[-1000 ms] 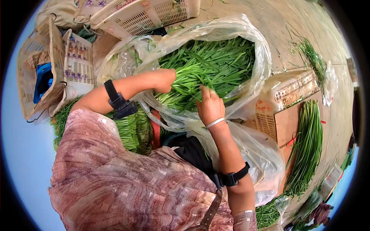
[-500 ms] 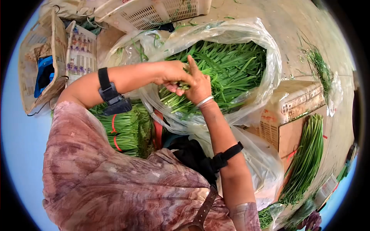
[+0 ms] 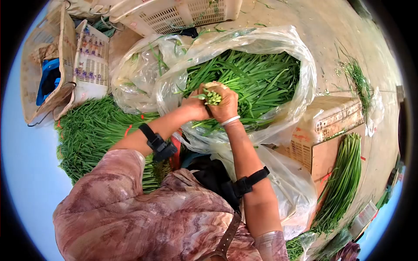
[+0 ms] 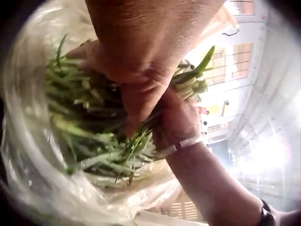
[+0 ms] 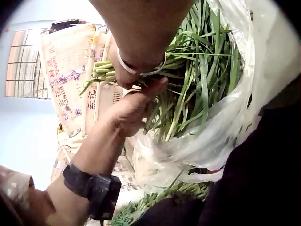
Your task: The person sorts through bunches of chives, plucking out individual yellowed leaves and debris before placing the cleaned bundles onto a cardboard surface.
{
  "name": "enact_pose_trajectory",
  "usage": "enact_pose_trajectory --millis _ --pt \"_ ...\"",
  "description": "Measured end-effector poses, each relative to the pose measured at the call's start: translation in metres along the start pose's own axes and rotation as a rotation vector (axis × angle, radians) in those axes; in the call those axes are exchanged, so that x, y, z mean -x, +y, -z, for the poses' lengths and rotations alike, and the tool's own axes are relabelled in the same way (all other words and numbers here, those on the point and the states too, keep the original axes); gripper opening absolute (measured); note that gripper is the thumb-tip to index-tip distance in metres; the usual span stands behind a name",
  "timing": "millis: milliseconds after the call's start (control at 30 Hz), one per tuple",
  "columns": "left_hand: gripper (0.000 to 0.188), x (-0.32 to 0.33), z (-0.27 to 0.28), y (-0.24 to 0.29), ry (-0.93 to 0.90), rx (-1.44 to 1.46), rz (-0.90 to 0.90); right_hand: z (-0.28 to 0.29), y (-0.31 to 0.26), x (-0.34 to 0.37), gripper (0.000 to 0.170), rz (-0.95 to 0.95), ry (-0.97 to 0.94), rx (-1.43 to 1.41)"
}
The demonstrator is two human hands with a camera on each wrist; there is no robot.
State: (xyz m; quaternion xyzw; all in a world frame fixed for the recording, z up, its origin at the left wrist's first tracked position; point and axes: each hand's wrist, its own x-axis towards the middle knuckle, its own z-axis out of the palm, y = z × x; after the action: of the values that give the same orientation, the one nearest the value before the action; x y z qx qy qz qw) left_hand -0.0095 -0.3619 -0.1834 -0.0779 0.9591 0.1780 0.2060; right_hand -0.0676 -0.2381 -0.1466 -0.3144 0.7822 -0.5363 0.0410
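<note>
A bunch of garlic chives point(image 3: 213, 97) has its pale cut ends showing between my hands, over the clear plastic bag point(image 3: 307, 76). My right hand point(image 3: 226, 104), with a bangle at its wrist, grips this bunch near the cut ends. Right beside it, my left hand point(image 3: 198, 108) holds the same stems from the left. Its thumb lies along the greens in the left wrist view, while its other fingers are partly hidden. More loose garlic chives point(image 3: 265, 74) fill the bag below, their leaves pointing away from me.
Bundled greens point(image 3: 96, 139) with red ties lie at my left. A long bundle of green stalks point(image 3: 342, 174) leans on a cardboard piece point(image 3: 320, 161) at the right, next to a stained crate point(image 3: 335, 115). Plastic crates point(image 3: 174, 15) stand at the back and left. Scraps point(image 3: 357, 78) litter the floor.
Both hands have lifted stems from the pile and brought them together. The left arm has swung out, then back in closer to my body, and the cut ends now face up.
</note>
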Motion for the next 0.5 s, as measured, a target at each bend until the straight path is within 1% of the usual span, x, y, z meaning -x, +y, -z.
enact_pose_trajectory --millis 33,67,100,167,200,233,300,333,367,433,467,500 --pt "0.071 0.010 0.001 0.008 0.010 0.071 0.115 -0.001 -0.005 0.003 0.023 0.061 0.010 0.084" --pt "0.065 0.013 -0.018 0.001 0.075 -0.037 0.119 -0.004 -0.008 0.006 0.023 0.016 -0.066 0.119" --pt "0.054 0.019 -0.026 0.003 0.057 -0.046 0.132 -0.006 -0.007 0.009 0.025 0.039 -0.124 0.187" --pt "0.054 0.027 -0.055 -0.007 0.185 -0.060 -0.014 -0.006 -0.008 0.014 0.027 0.065 -0.196 0.299" --pt "0.051 0.031 -0.045 0.001 0.144 -0.017 0.008 -0.003 -0.013 0.016 0.028 0.074 -0.185 0.329" --pt "0.051 0.033 -0.042 0.002 0.146 -0.012 0.010 0.002 -0.017 0.015 0.028 0.077 -0.190 0.331" --pt "0.049 0.037 -0.037 -0.001 0.111 0.011 0.004 0.010 -0.024 0.013 0.027 0.074 -0.165 0.250" --pt "0.046 0.039 -0.037 -0.002 0.189 0.063 -0.018 0.013 -0.027 0.011 0.026 0.113 -0.152 0.255" --pt "0.046 0.038 -0.036 -0.002 0.194 0.065 -0.018 0.018 -0.029 0.010 0.026 0.118 -0.152 0.258" --pt "0.057 0.042 -0.020 0.007 0.124 0.230 -0.014 0.027 -0.039 0.009 0.026 0.127 -0.131 0.194" --pt "0.064 0.029 -0.055 -0.013 0.183 0.213 0.030 0.030 -0.042 0.010 0.023 0.108 -0.089 0.144" --pt "0.064 0.030 -0.048 -0.010 0.185 0.216 0.030 0.035 -0.045 0.010 0.023 0.109 -0.091 0.147"
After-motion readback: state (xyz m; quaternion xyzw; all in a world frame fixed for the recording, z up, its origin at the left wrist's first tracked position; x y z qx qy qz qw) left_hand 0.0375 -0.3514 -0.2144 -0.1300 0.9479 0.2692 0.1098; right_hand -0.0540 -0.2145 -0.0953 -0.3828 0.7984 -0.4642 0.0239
